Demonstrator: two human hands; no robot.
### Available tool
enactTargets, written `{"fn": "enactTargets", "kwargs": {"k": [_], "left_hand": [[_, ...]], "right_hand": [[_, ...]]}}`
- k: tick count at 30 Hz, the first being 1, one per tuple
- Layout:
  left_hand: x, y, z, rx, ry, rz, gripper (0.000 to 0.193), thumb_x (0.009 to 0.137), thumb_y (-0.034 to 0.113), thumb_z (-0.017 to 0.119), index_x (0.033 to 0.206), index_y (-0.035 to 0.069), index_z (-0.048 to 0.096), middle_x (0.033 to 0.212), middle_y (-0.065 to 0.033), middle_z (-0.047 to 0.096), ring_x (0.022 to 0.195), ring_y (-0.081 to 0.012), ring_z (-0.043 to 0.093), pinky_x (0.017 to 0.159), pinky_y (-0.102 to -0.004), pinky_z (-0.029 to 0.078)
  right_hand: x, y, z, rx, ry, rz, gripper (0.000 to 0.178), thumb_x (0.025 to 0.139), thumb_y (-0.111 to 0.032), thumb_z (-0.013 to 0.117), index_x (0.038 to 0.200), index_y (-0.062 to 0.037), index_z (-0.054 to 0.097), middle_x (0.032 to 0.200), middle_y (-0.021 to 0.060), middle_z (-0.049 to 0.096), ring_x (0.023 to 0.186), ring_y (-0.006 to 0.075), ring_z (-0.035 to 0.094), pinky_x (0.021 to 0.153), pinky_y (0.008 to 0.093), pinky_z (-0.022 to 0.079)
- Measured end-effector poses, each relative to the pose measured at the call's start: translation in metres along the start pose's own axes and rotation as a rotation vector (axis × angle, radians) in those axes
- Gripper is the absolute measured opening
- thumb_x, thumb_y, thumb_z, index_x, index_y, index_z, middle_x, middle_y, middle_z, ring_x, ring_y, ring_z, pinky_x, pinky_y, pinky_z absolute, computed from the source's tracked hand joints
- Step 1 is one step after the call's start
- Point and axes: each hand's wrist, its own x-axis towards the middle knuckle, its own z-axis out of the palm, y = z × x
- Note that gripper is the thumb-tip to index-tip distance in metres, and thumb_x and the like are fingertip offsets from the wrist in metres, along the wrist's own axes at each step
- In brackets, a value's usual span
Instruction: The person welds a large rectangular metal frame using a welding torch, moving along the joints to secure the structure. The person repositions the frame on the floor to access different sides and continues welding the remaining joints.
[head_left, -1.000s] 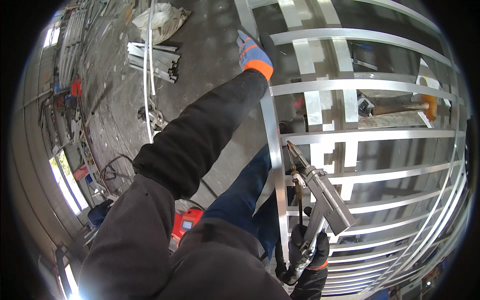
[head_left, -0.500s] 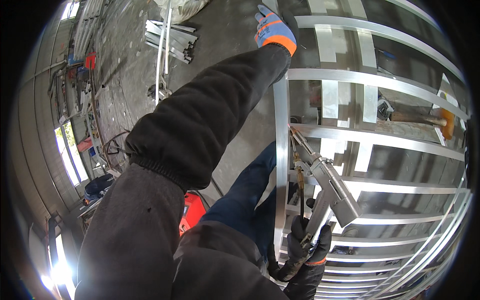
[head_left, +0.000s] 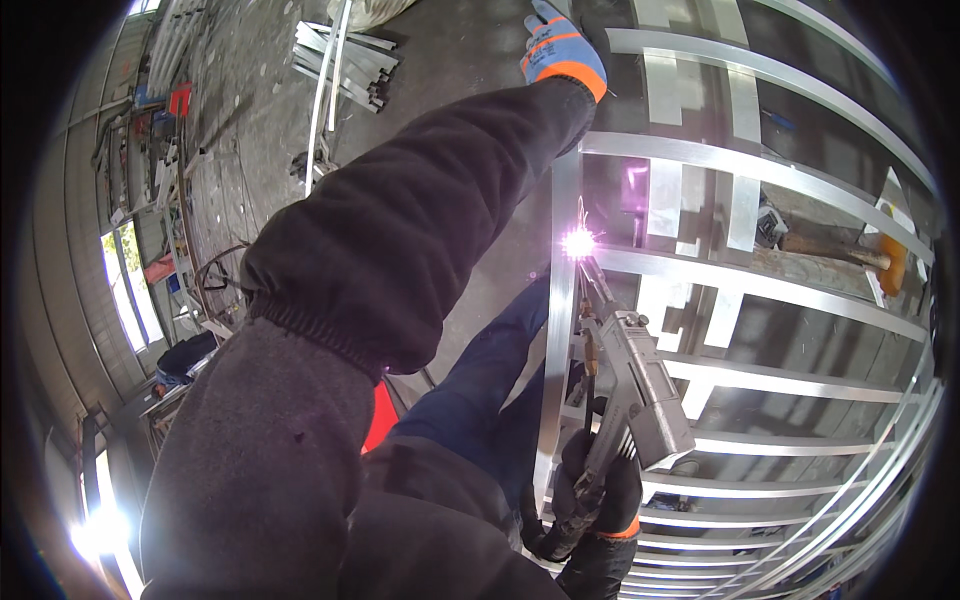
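My right hand [head_left: 600, 485], in a dark glove with an orange cuff, is closed round the handle of a grey metal welding gun [head_left: 640, 385]. The gun's nozzle meets a frame of silvery metal bars where a crossbar [head_left: 700, 265] joins the long side rail [head_left: 562, 350]. A bright pinkish-white arc [head_left: 579, 243] with sparks burns at that joint and hides it in glare. Farther up, my left hand [head_left: 565, 50], in a blue and orange glove, is closed over the same side rail, its grip partly hidden by the hand itself.
Several parallel crossbars extend to the right. Beneath them lie a hammer [head_left: 840, 250] and an orange-yellow object [head_left: 893, 262]. Cut metal lengths [head_left: 345, 65] are piled on the concrete floor at upper left. A red box [head_left: 381, 418] shows beside my leg.
A bright arc has lit at the nozzle tip, throwing pink light on nearby surfaces. The welding gun and right hand have shifted slightly left; my left hand stays on the rail.
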Motion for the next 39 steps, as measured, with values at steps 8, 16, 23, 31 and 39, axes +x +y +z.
{"fn": "enactTargets", "kwargs": {"k": [8,16,23,31,39], "left_hand": [[0.004,0.001,-0.001,-0.002,-0.004,-0.015,0.060,0.104,0.018,0.042,0.160,0.003,0.024,0.157,-0.0235,0.042,0.136,-0.0395,0.052,0.111,-0.0475,0.046],[0.005,0.003,0.000,-0.006,-0.010,-0.028,0.059,0.105,0.020,0.042,0.159,0.004,0.026,0.156,-0.0230,0.043,0.135,-0.0399,0.053,0.111,-0.0477,0.046],[0.007,0.004,0.001,-0.006,-0.018,-0.025,0.058,0.105,0.023,0.042,0.158,0.004,0.028,0.156,-0.0226,0.044,0.135,-0.0402,0.054,0.110,-0.0480,0.046],[0.002,0.007,-0.010,-0.006,-0.019,-0.011,0.057,0.106,0.026,0.042,0.158,0.004,0.030,0.155,-0.0222,0.045,0.134,-0.0405,0.055,0.110,-0.0482,0.046],[-0.001,0.005,-0.008,-0.008,0.059,0.066,0.070,0.102,0.039,0.049,0.158,0.003,0.029,0.153,-0.0239,0.047,0.130,-0.0429,0.057,0.109,-0.0509,0.046]], "right_hand": [[0.001,0.004,-0.004,-0.085,0.070,-0.053,0.071,0.097,-0.058,0.062,0.130,0.0026,0.048,0.082,0.0133,0.053,0.044,0.0197,0.054,0.036,0.0297,0.043],[-0.006,0.013,-0.020,-0.178,0.133,-0.038,0.083,0.096,-0.059,0.062,0.154,-0.0056,0.035,0.087,0.0121,0.054,0.053,0.0168,0.054,0.042,0.0286,0.045],[-0.010,0.012,-0.020,-0.047,0.079,0.031,0.081,0.094,-0.062,0.062,0.145,-0.0011,0.044,0.085,0.0100,0.054,0.058,0.0158,0.053,0.046,0.0280,0.044],[-0.021,0.006,-0.004,0.167,0.017,0.053,0.086,0.092,-0.057,0.069,0.154,-0.0063,0.038,0.092,0.0127,0.059,0.070,0.0178,0.055,0.054,0.0293,0.046],[-0.067,0.022,-0.028,0.367,0.034,-0.101,0.089,0.092,-0.048,0.071,0.160,-0.0107,0.026,0.077,0.0138,0.049,0.046,0.0216,0.046,0.040,0.0340,0.040]]}}
